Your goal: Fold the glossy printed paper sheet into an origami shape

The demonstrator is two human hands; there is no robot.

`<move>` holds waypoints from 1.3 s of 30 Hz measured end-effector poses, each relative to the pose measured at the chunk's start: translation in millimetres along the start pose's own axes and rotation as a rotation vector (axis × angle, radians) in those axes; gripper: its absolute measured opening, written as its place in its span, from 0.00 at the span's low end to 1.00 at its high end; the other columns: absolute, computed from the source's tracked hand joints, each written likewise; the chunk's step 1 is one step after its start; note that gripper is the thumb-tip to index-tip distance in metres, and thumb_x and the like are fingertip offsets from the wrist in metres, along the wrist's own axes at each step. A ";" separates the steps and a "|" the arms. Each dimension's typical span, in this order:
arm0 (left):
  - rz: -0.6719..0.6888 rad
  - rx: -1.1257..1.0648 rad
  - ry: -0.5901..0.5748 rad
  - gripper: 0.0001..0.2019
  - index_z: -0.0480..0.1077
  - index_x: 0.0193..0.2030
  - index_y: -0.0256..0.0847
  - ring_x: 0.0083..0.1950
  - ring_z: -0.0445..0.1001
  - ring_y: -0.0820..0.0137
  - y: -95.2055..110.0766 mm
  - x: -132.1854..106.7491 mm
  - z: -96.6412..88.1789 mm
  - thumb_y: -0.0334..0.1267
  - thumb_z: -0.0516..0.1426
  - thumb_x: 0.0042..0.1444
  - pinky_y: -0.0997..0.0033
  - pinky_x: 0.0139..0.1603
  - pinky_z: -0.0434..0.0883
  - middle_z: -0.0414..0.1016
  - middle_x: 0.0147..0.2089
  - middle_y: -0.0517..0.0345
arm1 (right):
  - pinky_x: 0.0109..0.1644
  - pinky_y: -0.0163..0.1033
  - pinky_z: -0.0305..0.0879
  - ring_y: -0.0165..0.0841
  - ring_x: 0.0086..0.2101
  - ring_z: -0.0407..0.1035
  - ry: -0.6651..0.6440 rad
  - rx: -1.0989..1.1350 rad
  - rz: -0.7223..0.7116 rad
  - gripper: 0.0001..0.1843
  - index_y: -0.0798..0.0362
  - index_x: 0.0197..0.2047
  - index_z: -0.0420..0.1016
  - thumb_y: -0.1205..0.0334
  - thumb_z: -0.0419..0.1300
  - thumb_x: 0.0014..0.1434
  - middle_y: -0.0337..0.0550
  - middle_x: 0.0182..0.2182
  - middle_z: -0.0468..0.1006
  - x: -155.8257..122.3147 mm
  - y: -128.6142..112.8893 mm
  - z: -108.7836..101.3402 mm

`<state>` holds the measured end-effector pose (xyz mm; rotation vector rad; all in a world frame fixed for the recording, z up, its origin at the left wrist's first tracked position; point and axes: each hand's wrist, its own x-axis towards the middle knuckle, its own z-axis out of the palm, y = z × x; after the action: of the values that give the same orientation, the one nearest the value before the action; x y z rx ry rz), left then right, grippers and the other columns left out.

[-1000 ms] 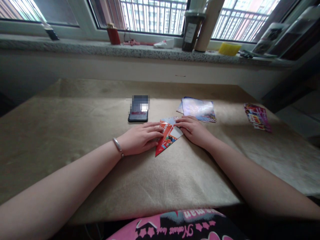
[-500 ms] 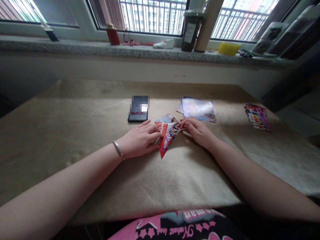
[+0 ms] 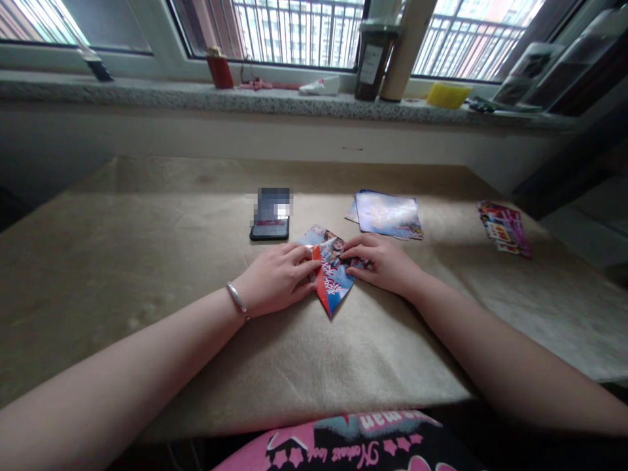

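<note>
Folded paper (image 3: 337, 281) is touched on the table (image 3: 314, 366) by left hand (image 3: 277, 278) and right hand (image 3: 385, 265) | phone (image 3: 271, 229) laid beyond left hand (screen partly blurred) | sheets (image 3: 390, 214) stacked beyond right hand | cards (image 3: 505, 229) overlapped at far right

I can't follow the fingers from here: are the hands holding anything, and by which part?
Folded paper: left hand on its left side, right hand on its right; gripped or merely pressed, I cannot tell.
</note>
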<state>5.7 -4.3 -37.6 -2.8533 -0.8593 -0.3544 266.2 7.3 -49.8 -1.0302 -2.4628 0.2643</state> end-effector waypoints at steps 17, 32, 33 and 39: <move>-0.232 -0.150 -0.133 0.29 0.57 0.65 0.38 0.66 0.57 0.58 -6.8 -1.3 10.7 0.53 0.50 0.61 0.56 0.67 0.55 0.60 0.66 0.49 | 0.66 0.55 0.51 0.46 0.63 0.51 -0.196 -0.081 0.045 0.34 0.49 0.63 0.63 0.47 0.61 0.55 0.46 0.64 0.60 -0.7 -8.6 5.5; -0.155 -0.370 0.150 0.22 0.59 0.61 0.42 0.53 0.67 0.64 -17.4 -1.5 9.8 0.37 0.55 0.60 0.58 0.56 0.69 0.65 0.53 0.46 | 0.63 0.57 0.56 0.47 0.61 0.55 -0.156 -0.163 0.007 0.30 0.46 0.61 0.66 0.49 0.60 0.56 0.41 0.62 0.64 -3.8 -5.8 0.0; -0.146 -0.373 0.171 0.19 0.61 0.58 0.41 0.52 0.68 0.65 -18.1 -1.2 9.1 0.37 0.54 0.60 0.60 0.55 0.69 0.65 0.52 0.47 | 0.63 0.57 0.56 0.48 0.61 0.56 -0.154 -0.172 0.008 0.30 0.46 0.61 0.66 0.49 0.60 0.56 0.41 0.61 0.65 -4.5 -5.6 -1.3; -0.031 -0.258 0.205 0.08 0.70 0.41 0.38 0.49 0.70 0.67 -22.8 -0.9 2.2 0.37 0.51 0.63 0.64 0.50 0.71 0.72 0.49 0.50 | 0.62 0.57 0.57 0.48 0.58 0.59 -0.142 -0.216 0.008 0.29 0.48 0.60 0.69 0.48 0.61 0.56 0.43 0.60 0.67 -8.3 -1.6 -7.2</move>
<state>-7.4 14.5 -38.5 -2.9635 -0.8746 -0.8004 273.8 0.2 -45.7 -1.1447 -2.6607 0.0770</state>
